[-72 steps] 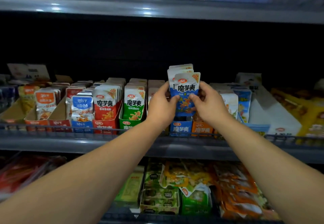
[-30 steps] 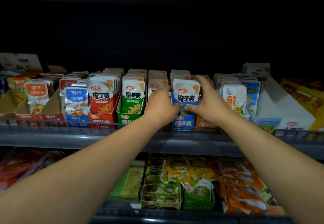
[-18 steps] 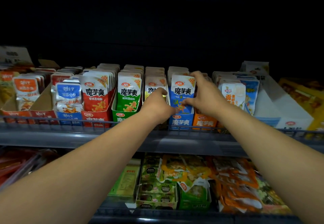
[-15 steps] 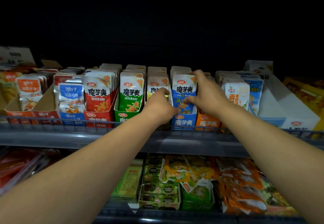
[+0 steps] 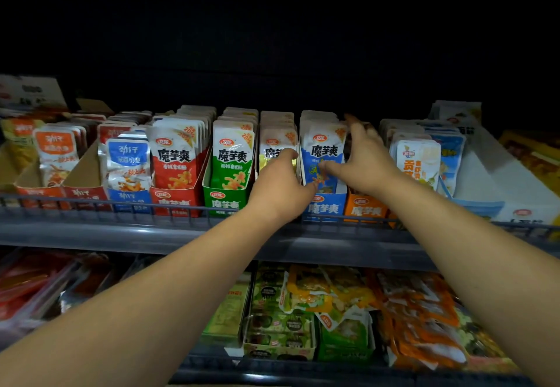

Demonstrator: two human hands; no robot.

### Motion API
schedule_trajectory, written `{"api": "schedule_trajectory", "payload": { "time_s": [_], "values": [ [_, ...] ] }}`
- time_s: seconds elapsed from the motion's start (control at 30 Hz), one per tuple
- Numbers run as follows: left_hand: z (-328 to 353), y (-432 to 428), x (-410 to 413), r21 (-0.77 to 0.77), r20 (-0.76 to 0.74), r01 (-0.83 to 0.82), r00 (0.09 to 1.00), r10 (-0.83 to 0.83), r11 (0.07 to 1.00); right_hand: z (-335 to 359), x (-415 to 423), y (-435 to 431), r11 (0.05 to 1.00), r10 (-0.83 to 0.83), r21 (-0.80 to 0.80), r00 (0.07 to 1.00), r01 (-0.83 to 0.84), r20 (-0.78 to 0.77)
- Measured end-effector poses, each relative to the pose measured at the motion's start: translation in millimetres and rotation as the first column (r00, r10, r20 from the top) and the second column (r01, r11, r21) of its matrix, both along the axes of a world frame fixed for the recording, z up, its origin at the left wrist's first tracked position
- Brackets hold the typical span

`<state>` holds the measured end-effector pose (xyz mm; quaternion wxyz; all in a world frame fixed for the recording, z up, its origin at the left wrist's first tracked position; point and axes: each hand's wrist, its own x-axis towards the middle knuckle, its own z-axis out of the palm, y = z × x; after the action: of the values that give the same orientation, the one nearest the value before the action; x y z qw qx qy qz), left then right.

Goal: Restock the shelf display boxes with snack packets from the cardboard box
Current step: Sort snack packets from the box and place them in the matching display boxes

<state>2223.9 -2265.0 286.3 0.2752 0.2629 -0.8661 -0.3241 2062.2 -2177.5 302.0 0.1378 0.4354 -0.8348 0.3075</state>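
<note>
Blue packets point(image 5: 322, 156): centre of frame, lowered from above into blue display box point(image 5: 323, 207). Left hand point(image 5: 281, 186) loosely curled alongside, right hand point(image 5: 360, 159) spread, neither pinching. This box likely stocked.

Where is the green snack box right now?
In the head view, the green snack box stands on the upper shelf, left of centre, between the red box and the left hand.
</note>
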Motion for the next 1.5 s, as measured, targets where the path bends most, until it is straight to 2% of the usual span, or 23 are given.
{"api": "schedule_trajectory", "payload": {
  "time_s": [0.1,0.2,0.33,0.43,0.63,0.73,0.87,1.03,1.2,1.3,1.4,1.5],
  "values": [
    [0.5,0.3,-0.4,0.011,0.002,-0.001,1.000,0.001,1.000,0.5,5.3,6.1,0.997,0.037,-0.070,0.999,-0.039,-0.034],
    [-0.2,0.2,0.2,0.006,-0.005,-0.003,1.000,0.003,1.000,0.7,9.7,10.9,0.989,0.035,-0.136,0.984,-0.059,-0.174],
    [-1.2,-0.8,0.1,-0.012,-0.012,0.004,1.000,-0.004,1.000,-2.0,10.3,8.2,0.997,0.031,-0.057,0.937,-0.054,-0.347],
    [0.2,0.0,0.1,-0.021,-0.035,0.000,0.999,-0.001,1.000,-6.1,9.3,7.5,0.999,0.051,0.001,0.936,-0.054,-0.349],
    [7.0,-0.2,25.1,-0.101,-0.161,-0.013,0.987,-0.003,0.995,-18.3,40.3,37.5,0.987,0.045,-0.142,0.978,-0.075,-0.203],
    [6.4,-2.5,61.6,-0.146,-0.163,-0.023,0.987,-0.002,0.989,-30.9,76.4,61.5,0.972,0.131,-0.173,0.980,-0.156,-0.149],
    [-16.9,-9.5,131.7,-0.213,-0.120,-0.079,0.991,0.054,0.974,-75.5,134.5,81.9,0.956,0.286,-0.069,0.958,-0.285,0.009],
    [-94.3,-16.1,221.2,-0.224,0.098,-0.147,0.980,0.172,0.963,-171.1,200.6,80.5,0.895,0.351,0.176,0.891,-0.409,0.289],
    [-194.5,-13.5,287.5,-0.141,0.402,-0.147,0.895,0.193,0.979,-263.3,246.5,71.2,0.723,0.306,0.473,0.847,-0.504,0.434],
    [-244.8,-11.2,310.0,-0.024,0.547,-0.164,0.824,0.150,0.986,-316.5,266.1,69.8,0.652,0.246,0.526,0.808,-0.546,0.535],
    [-284.8,-10.0,322.3,0.025,0.640,-0.195,0.757,0.134,0.980,-358.5,280.7,68.0,0.661,0.169,0.532,0.796,-0.529,0.581],
    [-318.1,-9.9,331.3,0.077,0.669,-0.217,0.735,0.111,0.973,-392.2,286.1,61.6,0.660,0.089,0.556,0.787,-0.506,0.610]
  ]
}}
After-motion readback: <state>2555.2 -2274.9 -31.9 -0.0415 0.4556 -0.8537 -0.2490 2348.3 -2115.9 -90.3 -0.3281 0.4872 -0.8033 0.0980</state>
